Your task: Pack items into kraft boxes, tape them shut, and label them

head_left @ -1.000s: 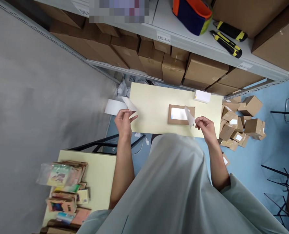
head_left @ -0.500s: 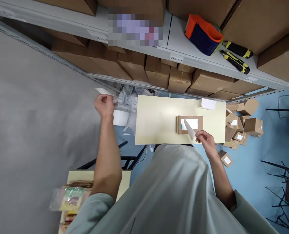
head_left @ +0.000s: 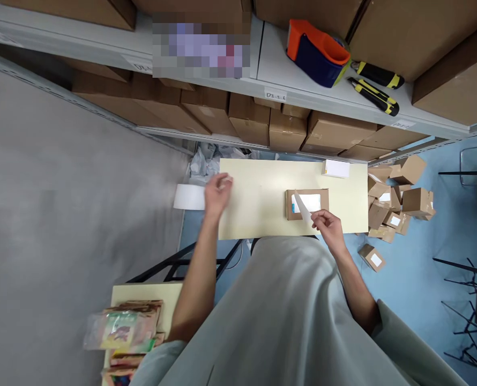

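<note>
My right hand (head_left: 329,229) pinches the lower end of a white label (head_left: 303,208). That label stands up at a slant across a small cardboard box (head_left: 290,210), and its upper end meets the white-and-blue label (head_left: 313,202) on the box top. Whether the two are joined cannot be made out. My left hand (head_left: 217,195) hovers at the left edge of the cream table (head_left: 254,209), fingers loosely bent and apart, with nothing visible in them. A small white box (head_left: 336,168) sits at the table's far right.
Overhead, a shelf (head_left: 238,88) carries cartons, an orange-and-blue tape dispenser (head_left: 319,53) and two utility knives. White wrapping (head_left: 202,163) and a white bin (head_left: 189,197) lie left. Boxes (head_left: 417,202) pile on the floor at right; bagged goods (head_left: 121,329) lie on a lower-left table.
My left hand has moved right, from over the wrapping to the table edge, and the white strip it held is gone. My right hand still grips the label.
</note>
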Demonstrator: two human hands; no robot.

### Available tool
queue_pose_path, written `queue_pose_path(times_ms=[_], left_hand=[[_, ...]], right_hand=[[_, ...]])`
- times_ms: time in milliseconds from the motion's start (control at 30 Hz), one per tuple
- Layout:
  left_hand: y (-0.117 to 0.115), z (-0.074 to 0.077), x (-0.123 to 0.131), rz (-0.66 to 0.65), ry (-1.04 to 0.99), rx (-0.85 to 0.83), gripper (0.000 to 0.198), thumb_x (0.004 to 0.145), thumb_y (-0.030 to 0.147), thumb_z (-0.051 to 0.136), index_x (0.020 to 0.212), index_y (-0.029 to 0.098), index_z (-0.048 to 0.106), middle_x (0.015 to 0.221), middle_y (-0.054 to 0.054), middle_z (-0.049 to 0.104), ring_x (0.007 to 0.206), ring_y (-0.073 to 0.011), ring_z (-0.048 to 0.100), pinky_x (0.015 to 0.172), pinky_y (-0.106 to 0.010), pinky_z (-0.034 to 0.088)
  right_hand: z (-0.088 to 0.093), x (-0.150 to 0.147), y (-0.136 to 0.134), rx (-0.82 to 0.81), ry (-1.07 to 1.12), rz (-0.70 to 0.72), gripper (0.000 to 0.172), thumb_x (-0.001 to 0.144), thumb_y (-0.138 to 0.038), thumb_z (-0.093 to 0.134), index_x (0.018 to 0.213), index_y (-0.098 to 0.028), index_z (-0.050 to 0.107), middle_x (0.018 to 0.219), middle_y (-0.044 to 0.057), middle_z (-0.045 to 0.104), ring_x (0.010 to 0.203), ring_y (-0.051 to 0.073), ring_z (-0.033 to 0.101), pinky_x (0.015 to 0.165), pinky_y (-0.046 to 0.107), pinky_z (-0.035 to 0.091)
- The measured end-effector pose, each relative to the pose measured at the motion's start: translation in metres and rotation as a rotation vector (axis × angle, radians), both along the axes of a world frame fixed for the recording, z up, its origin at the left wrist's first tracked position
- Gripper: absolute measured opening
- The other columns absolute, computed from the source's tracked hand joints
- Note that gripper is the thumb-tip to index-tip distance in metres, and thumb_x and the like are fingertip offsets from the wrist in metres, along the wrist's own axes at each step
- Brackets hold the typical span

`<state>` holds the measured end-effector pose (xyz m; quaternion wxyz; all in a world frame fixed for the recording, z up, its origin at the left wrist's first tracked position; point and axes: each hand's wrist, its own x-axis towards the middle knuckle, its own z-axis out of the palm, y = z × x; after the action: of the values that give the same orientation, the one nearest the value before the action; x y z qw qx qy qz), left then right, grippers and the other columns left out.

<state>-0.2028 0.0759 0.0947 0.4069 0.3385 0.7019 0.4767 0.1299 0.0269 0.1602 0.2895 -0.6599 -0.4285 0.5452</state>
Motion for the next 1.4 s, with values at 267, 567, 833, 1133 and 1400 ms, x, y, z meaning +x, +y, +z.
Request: queue_pose_path(times_ms=[267,567,833,1133,1400], left_hand=[[-0.081,0.036,0.167,-0.167,-0.599,-0.096,0.054,0.087,0.069,0.088,0.11,0.021,0.077,0.132,-0.014,0.081,0.111,-0.0262,0.08,0.105,-0.045,0.063],[-0.094,0.051,0.218,0.043,-0.605,-0.071,0.043,0.085,0.057,0.09,0.104,0.025,0.068,0.097,-0.001,0.073,0.089,-0.016,0.072,0.084,-0.03,0.062],[-0.094,0.049,0.233,0.09,-0.527,-0.074,0.036,0.083,0.053,0.087,0.091,0.026,0.065,0.085,0.003,0.065,0.075,-0.0138,0.063,0.071,-0.026,0.053],[-0.095,0.056,0.231,-0.028,-0.629,-0.077,0.04,0.079,0.053,0.093,0.087,0.023,0.067,0.074,0.004,0.056,0.062,-0.0119,0.051,0.059,-0.026,0.043],[-0.097,0.065,0.233,-0.069,-0.664,-0.094,0.041,0.079,0.053,0.094,0.088,0.023,0.069,0.077,0.003,0.059,0.065,-0.0127,0.052,0.063,-0.027,0.047]], right_hand=[[-0.001,0.017,-0.007,0.551,-0.322,0.274,0.015,0.102,-0.03,0.063,0.091,-0.026,0.072,0.09,0.004,0.07,0.073,0.017,0.063,0.07,0.033,0.051],[-0.011,0.047,-0.032,0.764,-0.482,0.533,0.017,0.108,-0.024,0.063,0.099,-0.027,0.076,0.095,0.005,0.077,0.082,0.019,0.072,0.071,0.032,0.054],[-0.002,0.07,-0.038,0.498,-0.212,0.634,0.017,0.105,-0.043,0.077,0.113,-0.028,0.079,0.11,0.005,0.078,0.071,0.016,0.069,0.067,0.032,0.055],[0.006,0.103,0.001,0.098,0.121,0.169,0.046,0.084,-0.07,0.084,0.092,-0.025,0.079,0.071,-0.001,0.068,0.061,0.016,0.057,0.063,0.033,0.055],[0.003,0.106,0.002,0.008,0.204,0.115,0.048,0.073,-0.068,0.092,0.084,-0.024,0.077,0.059,-0.004,0.059,0.057,0.015,0.055,0.062,0.033,0.057]])
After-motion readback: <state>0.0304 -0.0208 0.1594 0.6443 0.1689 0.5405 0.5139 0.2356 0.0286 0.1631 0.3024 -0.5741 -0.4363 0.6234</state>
